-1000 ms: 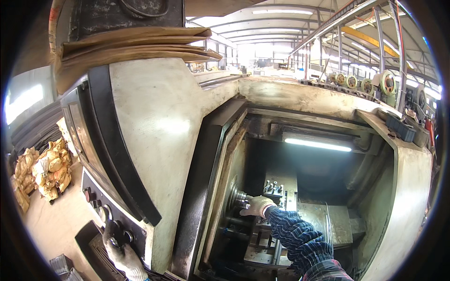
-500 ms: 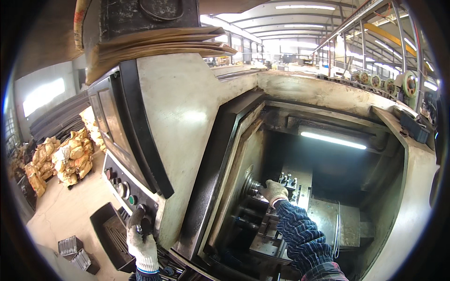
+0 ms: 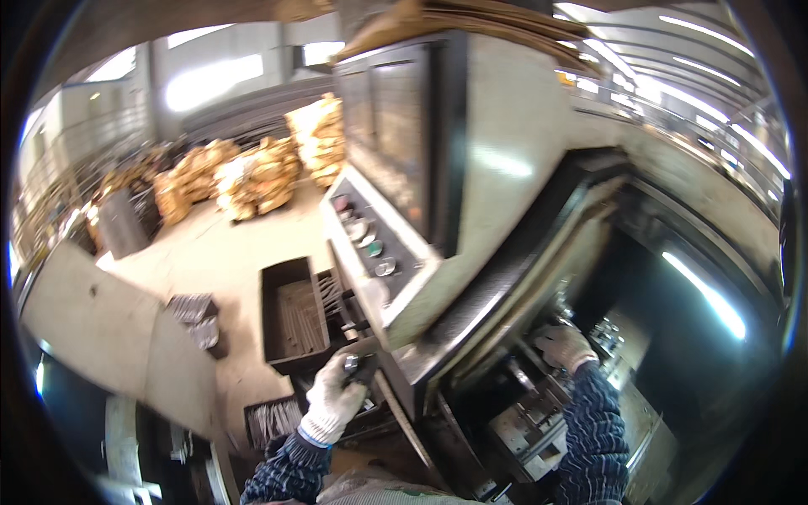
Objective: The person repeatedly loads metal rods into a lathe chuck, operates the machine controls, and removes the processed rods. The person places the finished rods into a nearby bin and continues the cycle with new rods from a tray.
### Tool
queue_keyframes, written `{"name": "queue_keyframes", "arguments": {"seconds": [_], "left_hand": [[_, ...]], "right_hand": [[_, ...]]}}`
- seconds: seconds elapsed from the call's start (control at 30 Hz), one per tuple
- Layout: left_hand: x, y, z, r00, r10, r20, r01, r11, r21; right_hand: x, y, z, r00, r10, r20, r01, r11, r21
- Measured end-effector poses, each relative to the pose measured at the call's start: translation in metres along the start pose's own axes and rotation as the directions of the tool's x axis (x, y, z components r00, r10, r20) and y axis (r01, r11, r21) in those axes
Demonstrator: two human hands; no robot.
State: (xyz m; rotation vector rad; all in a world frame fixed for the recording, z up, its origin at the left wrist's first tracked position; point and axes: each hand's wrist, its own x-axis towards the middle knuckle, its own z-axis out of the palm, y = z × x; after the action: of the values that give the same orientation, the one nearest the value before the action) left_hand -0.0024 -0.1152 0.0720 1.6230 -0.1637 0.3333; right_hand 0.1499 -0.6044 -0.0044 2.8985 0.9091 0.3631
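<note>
My left hand [image 3: 333,399], in a white knit glove with darkened fingers, is closed on a small shiny metal part [image 3: 351,364] below the control panel's corner. Inside the lathe, my right hand [image 3: 566,347], gloved too, reaches up to the spindle chuck [image 3: 564,295]. Its fingers are blurred and turned away, so whether they grip anything is hidden. Right beside it stands the tool post [image 3: 606,335] with its upright bolts.
The control panel [image 3: 374,246] with knobs and a green button juts out between my arms. Beyond my left hand is a dark bin [image 3: 271,303] with rods. Another tray [image 3: 274,421] of rods sits lower. Yellowish sacks [image 3: 257,178] lie on the floor further off. A lamp [image 3: 704,295] lights the lathe's inside.
My view has swung left, bringing more floor and a second machine into sight. My left hand has moved out from the panel's lower edge with the metal part; my right hand stays by the chuck.
</note>
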Motion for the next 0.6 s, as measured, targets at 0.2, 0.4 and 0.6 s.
{"name": "queue_keyframes", "arguments": {"seconds": [0.2,0.4,0.6], "left_hand": [[-0.029,0.016,-0.027,0.999,-0.04,0.018,0.037,0.991,0.126],[-0.066,0.017,-0.093,0.994,0.024,-0.111,0.006,0.966,0.259],[-0.111,0.01,-0.174,0.963,0.083,-0.256,0.013,0.936,0.351]], "right_hand": [[-0.006,0.011,0.02,0.959,0.26,0.11,-0.282,0.886,0.368],[0.012,0.016,0.011,0.978,0.187,0.091,-0.182,0.981,-0.061],[0.028,-0.055,-0.056,0.599,0.801,0.027,-0.662,0.475,0.58]]}}
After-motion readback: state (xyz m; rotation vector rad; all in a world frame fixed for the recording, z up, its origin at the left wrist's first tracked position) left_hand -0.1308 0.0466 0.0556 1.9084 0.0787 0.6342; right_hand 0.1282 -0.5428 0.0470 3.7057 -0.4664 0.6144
